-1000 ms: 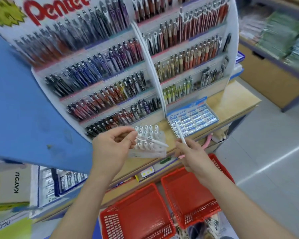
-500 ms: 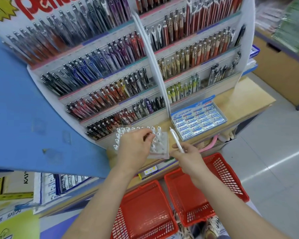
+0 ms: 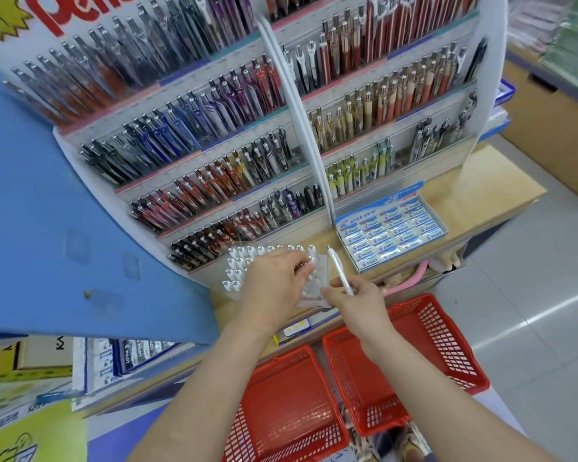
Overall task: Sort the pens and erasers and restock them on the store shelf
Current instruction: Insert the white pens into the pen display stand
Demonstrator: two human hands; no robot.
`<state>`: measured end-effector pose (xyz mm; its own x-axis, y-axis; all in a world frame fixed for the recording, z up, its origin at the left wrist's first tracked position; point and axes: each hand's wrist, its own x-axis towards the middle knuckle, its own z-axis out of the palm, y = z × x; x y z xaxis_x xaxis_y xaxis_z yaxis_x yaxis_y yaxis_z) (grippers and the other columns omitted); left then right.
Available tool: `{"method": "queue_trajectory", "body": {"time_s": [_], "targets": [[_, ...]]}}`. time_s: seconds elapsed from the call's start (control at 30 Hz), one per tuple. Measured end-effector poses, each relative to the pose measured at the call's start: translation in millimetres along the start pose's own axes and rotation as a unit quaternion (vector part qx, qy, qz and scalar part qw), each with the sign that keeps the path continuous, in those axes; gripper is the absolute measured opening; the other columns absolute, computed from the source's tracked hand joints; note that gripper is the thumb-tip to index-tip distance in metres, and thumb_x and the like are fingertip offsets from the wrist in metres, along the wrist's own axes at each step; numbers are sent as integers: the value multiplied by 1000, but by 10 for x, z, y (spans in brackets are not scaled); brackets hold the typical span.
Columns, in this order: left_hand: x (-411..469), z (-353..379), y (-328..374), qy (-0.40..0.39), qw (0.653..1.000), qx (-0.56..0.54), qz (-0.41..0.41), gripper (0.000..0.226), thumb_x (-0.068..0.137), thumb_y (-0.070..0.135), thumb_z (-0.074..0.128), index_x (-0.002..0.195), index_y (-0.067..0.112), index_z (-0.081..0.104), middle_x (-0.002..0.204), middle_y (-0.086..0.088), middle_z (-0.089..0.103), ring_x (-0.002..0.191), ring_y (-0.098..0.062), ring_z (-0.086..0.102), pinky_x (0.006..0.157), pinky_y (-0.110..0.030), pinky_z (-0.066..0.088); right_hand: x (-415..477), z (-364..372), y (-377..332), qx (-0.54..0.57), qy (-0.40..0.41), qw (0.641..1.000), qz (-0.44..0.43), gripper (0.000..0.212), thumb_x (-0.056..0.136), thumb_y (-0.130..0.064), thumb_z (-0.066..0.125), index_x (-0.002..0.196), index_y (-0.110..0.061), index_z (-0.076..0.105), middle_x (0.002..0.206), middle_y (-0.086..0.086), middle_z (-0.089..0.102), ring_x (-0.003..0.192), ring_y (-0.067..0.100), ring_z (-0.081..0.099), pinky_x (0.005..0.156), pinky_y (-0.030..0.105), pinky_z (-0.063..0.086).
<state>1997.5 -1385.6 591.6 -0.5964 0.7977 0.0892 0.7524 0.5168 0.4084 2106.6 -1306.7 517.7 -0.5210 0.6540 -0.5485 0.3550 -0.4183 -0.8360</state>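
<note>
- White display rack (image 3: 297, 111) of pens stands on the wooden surface (image 3: 474, 195).
- Two red baskets (image 3: 447, 355) sit below.
- Box of erasers (image 3: 391, 228) lies right of the clear pen tray (image 3: 316, 285).
- Left hand (image 3: 274, 281) curls over the tray's pens; its grip cannot be told.
- Right hand (image 3: 351, 301) has its grip clamped on a white pen (image 3: 336, 266), upright just beside the tray.

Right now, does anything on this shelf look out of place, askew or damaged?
Nothing looks spilled or damaged. One oddity: a pink curved item droops over the front edge of the shelf, in front of the eraser box, outside any rack.
</note>
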Motion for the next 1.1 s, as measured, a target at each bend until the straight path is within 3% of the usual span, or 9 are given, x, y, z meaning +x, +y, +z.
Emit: {"method": "queue_trajectory", "body": {"time_s": [0.17,0.43,0.63,0.77,0.9,1.0,1.1], "targets": [[8,75,-14,-7,999,-9,-34,13,84,27,69,88,16,74,82,2,63,77,-16,57,73,-27,43,31,39,10,7,24,1000,-6,17,76,-17,76,83,-3,70,70,4,61,65,14,54,55,16,41],[40,152,20,-14,998,49,-39,19,86,34,63,89,18,72,86,2,62,91,-18,53,76,-26,35,74,65,-117,39,23,999,-6,11,78,-7,74,82,2,69,55,1,54,38,-1,47,41,9,37],[22,135,7,-12,996,38,-79,19,82,37,67,93,21,69,78,8,50,84,-15,50,71,-26,34,60,37,-179,32,19,999,-6,12,80,-11,74,85,-2,68,59,0,52,40,-2,47,40,9,37],[-10,45,83,24,989,-82,-117,14,85,32,66,94,22,70,69,10,57,70,-10,53,68,-29,45,5,-37,-182,23,18,999,-24,19,87,-25,67,76,-9,67,59,-2,49,53,12,43,44,15,35],[39,-130,159,12,940,-289,-183,11,87,25,65,98,28,67,75,9,64,63,-1,58,67,-30,54,-70,-222,-288,120,-121,985,11,44,99,-37,44,92,-4,71,57,4,43,37,8,24,35,18,19],[50,-253,202,-33,903,-381,-195,16,89,17,64,103,22,68,80,-1,65,64,-11,62,64,-28,55,-103,-338,-366,69,-216,974,0,44,97,-36,46,92,-2,73,54,3,43,40,9,19,42,23,11],[29,-372,253,-53,891,-400,-210,11,85,6,67,94,6,71,73,-9,68,63,-12,64,66,-25,57,-108,-398,-434,45,-242,969,-20,41,91,-37,54,88,-1,73,53,1,43,43,10,20,46,27,10]]}}
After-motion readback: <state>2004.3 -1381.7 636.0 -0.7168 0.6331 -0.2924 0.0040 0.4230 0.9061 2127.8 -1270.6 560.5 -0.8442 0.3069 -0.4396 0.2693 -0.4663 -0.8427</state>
